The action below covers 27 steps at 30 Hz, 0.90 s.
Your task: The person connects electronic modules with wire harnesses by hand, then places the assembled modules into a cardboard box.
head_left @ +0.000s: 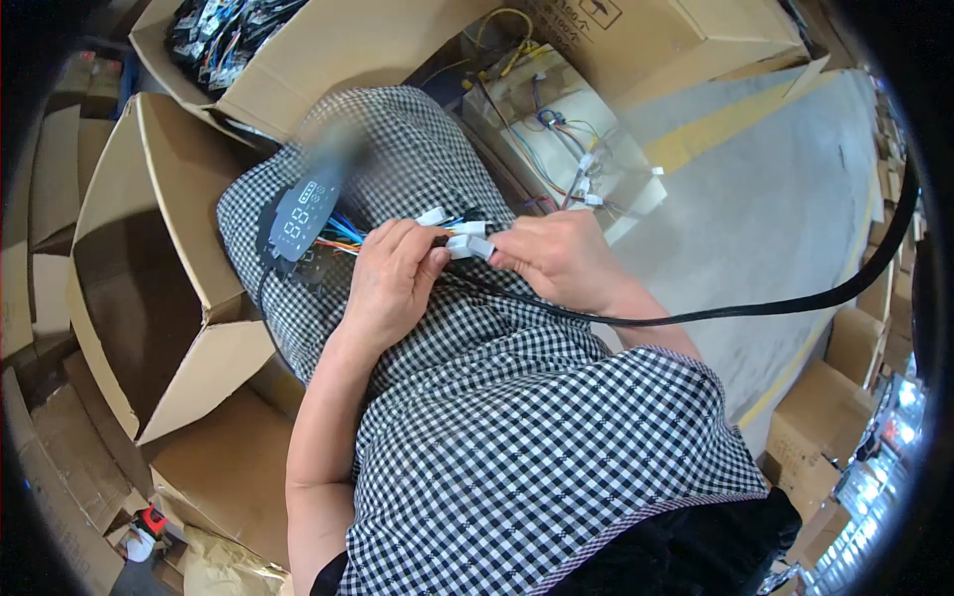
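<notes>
Checked apron (537, 447) up front | left grip (388, 283) + right grip (561, 260) both pinching white plugs (479, 246), smack between them, long axis kinda sideways, both equally near | display (303, 214) left of left grip

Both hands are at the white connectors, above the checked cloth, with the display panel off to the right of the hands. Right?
Not quite: the head view shows the display panel to the left of the hands. The rest holds: left hand and right hand are at the white connectors, above the checked cloth.
</notes>
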Each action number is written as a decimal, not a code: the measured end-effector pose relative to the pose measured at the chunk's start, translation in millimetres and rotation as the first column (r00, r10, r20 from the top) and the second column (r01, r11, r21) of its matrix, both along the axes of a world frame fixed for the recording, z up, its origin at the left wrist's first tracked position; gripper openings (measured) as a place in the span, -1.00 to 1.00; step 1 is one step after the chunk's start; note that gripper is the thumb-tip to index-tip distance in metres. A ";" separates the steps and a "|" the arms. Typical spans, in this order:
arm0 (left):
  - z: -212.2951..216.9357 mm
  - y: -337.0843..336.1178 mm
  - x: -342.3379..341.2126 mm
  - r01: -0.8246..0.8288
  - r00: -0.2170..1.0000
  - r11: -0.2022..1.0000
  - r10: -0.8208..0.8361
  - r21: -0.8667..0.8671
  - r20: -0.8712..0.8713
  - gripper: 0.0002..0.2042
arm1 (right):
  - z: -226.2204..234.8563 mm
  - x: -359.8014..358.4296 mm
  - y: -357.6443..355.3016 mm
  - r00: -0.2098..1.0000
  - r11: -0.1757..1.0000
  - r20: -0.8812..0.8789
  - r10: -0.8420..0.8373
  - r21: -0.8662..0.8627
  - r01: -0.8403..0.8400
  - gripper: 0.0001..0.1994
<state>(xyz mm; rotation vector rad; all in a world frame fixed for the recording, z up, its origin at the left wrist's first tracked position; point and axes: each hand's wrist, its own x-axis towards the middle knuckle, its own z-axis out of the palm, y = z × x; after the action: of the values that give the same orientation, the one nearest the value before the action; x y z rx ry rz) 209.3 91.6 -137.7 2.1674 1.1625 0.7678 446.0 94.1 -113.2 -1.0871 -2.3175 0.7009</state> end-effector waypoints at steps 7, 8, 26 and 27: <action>-2.0 -0.4 -2.8 0.047 0.998 0.996 -0.051 -0.079 -0.048 -0.84 | 2.5 -0.6 9.3 0.950 0.921 0.284 0.130 0.320 -0.222 -0.90; -1.4 -0.6 -2.6 0.039 0.998 0.996 -0.043 -0.078 -0.052 -0.84 | -3.2 -0.7 9.0 0.955 0.916 0.261 0.138 0.333 -0.223 -0.86; 17.9 -11.0 1.8 -0.169 0.949 0.934 0.240 0.314 -0.204 -0.71 | -29.7 -8.0 -14.9 0.971 0.970 -0.053 -0.234 -0.085 0.229 -0.93; 14.6 -10.9 2.2 -0.205 0.933 0.905 0.296 0.374 -0.205 -0.75 | -25.7 -12.8 -14.9 0.923 0.904 -0.108 -0.370 -0.272 0.330 -0.92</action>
<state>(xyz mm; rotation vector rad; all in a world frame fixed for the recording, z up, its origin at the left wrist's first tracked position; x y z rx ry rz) 211.5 80.7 -123.2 2.4950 1.5660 0.8742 433.2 79.2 -138.9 -1.4596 -1.8642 0.9120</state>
